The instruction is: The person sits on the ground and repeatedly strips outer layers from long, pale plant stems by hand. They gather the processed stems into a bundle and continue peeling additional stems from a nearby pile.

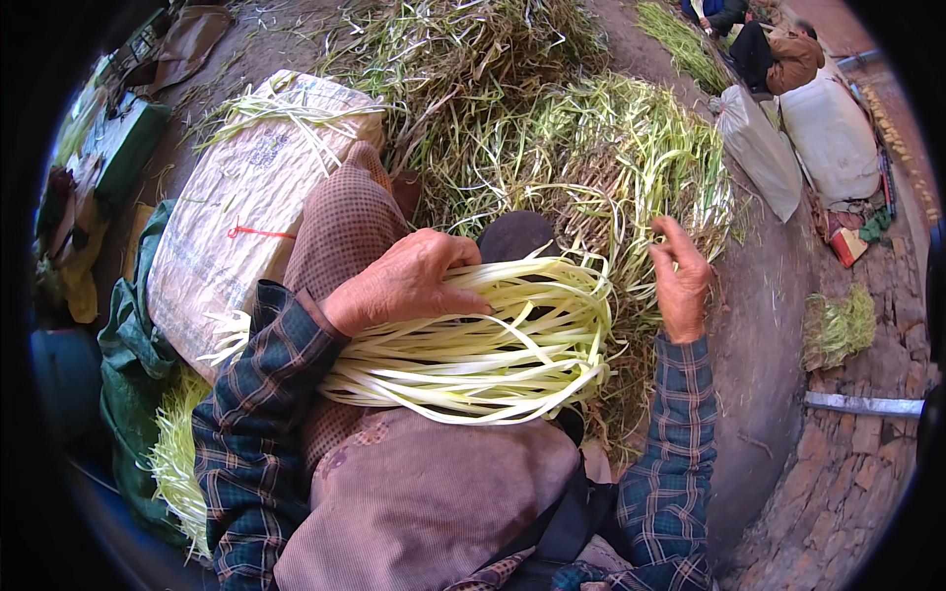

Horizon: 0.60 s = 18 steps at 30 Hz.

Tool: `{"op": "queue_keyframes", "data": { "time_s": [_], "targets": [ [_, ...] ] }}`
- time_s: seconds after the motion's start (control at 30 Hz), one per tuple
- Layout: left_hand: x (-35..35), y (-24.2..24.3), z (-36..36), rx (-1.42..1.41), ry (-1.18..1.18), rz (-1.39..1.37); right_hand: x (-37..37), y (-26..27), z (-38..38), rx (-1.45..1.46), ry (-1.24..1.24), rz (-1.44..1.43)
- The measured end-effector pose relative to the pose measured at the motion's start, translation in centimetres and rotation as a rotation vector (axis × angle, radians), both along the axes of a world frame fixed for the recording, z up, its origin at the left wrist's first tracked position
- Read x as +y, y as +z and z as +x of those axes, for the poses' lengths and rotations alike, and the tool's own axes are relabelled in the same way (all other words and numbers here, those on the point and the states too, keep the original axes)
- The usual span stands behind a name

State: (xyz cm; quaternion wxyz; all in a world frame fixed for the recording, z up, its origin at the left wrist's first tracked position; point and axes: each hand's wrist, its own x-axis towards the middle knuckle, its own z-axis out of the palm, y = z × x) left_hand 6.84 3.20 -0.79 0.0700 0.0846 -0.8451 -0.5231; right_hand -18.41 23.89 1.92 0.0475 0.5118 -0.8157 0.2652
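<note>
A bundle of pale yellow-green leaf stalks (473, 362) lies across my lap, its right side bent round in loops. My left hand (414, 281) grips the bundle's upper edge between thumb and fingers. To the right of the bundle my right hand (676, 277) is raised with fingers partly curled and thumb apart; nothing shows between them. Behind and below that hand spreads a heap of leafy stalks with brownish roots (613, 162). More pale strands (295, 111) rest on a woven plastic sack (222, 199) at my left, which has a red string on it.
A second grassy heap (473, 44) lies ahead. At the left are green cloth (133, 332) and a pale stalk bundle (181, 451). Two people (791, 59) sit at the upper right near a white sack (761, 148) and a whitish plastic container (831, 137). A metal bar (865, 404) lies at right.
</note>
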Motion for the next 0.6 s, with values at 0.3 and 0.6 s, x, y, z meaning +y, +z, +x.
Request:
{"op": "queue_keyframes", "data": {
  "time_s": [0.3,0.6],
  "targets": [
    [-0.1,0.1,0.2,0.004,0.001,0.001,-4.1,-2.5,3.4,0.073,0.458,-0.008],
    [0.2,0.0,0.4,0.032,0.008,0.005,-4.9,-2.3,2.2,-0.327,0.099,-0.155]
  ]
}}
